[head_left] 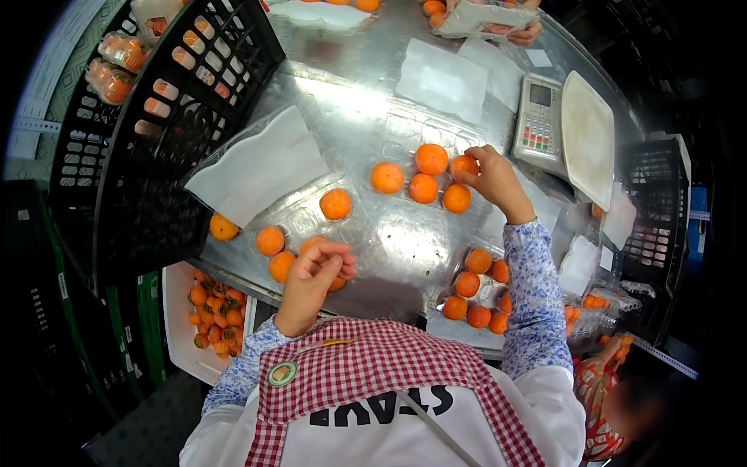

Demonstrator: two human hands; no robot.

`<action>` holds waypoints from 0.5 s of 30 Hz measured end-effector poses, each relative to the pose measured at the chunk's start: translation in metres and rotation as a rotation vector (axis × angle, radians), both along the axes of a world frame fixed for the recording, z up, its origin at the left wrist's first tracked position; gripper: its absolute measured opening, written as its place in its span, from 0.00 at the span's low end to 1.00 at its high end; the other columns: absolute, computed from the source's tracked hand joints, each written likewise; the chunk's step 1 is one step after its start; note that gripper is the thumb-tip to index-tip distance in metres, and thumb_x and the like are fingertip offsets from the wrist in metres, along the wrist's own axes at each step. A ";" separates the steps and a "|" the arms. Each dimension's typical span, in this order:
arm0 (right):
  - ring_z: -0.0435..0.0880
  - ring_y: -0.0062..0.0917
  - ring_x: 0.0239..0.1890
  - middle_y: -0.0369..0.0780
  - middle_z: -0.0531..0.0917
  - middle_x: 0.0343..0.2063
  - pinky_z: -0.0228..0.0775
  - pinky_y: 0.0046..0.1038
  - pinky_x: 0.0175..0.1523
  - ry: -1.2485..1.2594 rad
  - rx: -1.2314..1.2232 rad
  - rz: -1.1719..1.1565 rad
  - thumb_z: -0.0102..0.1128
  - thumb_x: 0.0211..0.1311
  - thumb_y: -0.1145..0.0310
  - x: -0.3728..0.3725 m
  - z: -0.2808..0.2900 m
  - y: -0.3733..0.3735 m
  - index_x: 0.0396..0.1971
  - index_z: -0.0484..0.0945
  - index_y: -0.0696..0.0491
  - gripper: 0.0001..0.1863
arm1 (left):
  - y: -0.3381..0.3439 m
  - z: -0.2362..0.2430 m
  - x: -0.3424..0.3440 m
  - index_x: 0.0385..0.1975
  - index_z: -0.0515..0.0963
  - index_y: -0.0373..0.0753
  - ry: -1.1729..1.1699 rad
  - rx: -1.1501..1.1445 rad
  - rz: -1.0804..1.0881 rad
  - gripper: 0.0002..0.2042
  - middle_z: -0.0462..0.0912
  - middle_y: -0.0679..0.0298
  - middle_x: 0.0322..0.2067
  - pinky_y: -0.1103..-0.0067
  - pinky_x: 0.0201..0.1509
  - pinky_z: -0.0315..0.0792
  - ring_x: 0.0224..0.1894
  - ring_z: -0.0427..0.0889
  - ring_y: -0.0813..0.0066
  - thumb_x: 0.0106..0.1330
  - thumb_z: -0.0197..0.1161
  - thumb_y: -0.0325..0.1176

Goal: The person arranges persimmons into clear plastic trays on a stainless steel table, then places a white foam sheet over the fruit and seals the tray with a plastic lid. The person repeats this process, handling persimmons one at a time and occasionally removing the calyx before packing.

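My right hand grips a persimmon between thumb and fingers at the right end of a clear plastic tray. Several more orange persimmons sit together just left of it. My left hand is loosely curled, fingers slightly apart, with nothing visible in it. It hovers over a second clear tray, partly hiding the persimmons around it. One persimmon lies farther up that tray, and others are left of my fingers.
A black basket with packed fruit stands at left; a white crate of persimmons is below the table edge. White pads lie on trays. A scale and a filled tray are at right. Other people's hands work nearby.
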State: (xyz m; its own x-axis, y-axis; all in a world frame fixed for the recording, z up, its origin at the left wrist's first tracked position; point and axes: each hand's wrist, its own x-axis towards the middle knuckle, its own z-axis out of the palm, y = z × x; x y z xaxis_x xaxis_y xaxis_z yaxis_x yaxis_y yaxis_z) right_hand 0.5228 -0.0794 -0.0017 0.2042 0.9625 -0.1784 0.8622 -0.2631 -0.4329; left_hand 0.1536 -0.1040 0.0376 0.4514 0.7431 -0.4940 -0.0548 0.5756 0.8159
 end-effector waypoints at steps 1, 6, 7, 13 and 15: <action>0.82 0.40 0.41 0.47 0.81 0.41 0.75 0.36 0.46 -0.001 0.015 -0.006 0.70 0.51 0.59 0.001 0.000 -0.001 0.46 0.79 0.57 0.24 | -0.001 -0.001 -0.003 0.46 0.74 0.34 -0.001 0.030 0.029 0.08 0.80 0.60 0.39 0.77 0.47 0.75 0.40 0.81 0.73 0.72 0.52 0.27; 0.83 0.36 0.37 0.44 0.82 0.41 0.76 0.34 0.42 -0.131 0.224 -0.028 0.66 0.56 0.63 -0.010 0.023 -0.014 0.46 0.79 0.55 0.19 | 0.003 0.003 -0.041 0.46 0.73 0.34 0.107 0.111 0.246 0.08 0.80 0.62 0.38 0.79 0.45 0.74 0.38 0.80 0.76 0.72 0.52 0.27; 0.84 0.33 0.35 0.43 0.83 0.40 0.76 0.33 0.41 -0.106 0.260 -0.088 0.65 0.57 0.65 -0.022 0.033 -0.018 0.46 0.79 0.54 0.17 | 0.004 0.004 -0.052 0.46 0.73 0.34 0.127 0.123 0.310 0.08 0.80 0.62 0.37 0.79 0.44 0.74 0.37 0.80 0.76 0.72 0.53 0.27; 0.82 0.30 0.30 0.42 0.82 0.33 0.76 0.30 0.35 0.328 0.321 0.276 0.67 0.55 0.72 -0.142 0.055 -0.066 0.44 0.78 0.54 0.15 | -0.012 -0.003 -0.091 0.46 0.73 0.34 0.167 0.206 0.448 0.08 0.76 0.66 0.30 0.82 0.36 0.73 0.30 0.75 0.81 0.71 0.52 0.27; 0.82 0.35 0.33 0.43 0.81 0.31 0.76 0.33 0.35 0.423 0.285 0.330 0.70 0.53 0.69 -0.180 0.039 -0.086 0.44 0.77 0.54 0.18 | -0.022 -0.008 -0.097 0.45 0.73 0.34 0.094 0.203 0.443 0.07 0.75 0.67 0.28 0.82 0.35 0.73 0.28 0.73 0.81 0.72 0.51 0.27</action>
State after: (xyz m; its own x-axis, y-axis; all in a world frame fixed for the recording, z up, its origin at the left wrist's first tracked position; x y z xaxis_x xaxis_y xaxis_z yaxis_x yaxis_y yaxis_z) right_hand 0.3423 -0.1651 0.0369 -0.1455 0.9848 0.0952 0.6165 0.1655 -0.7698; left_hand 0.0564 -0.1259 0.0296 0.0309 0.9389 -0.3428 -0.1789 0.3426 0.9223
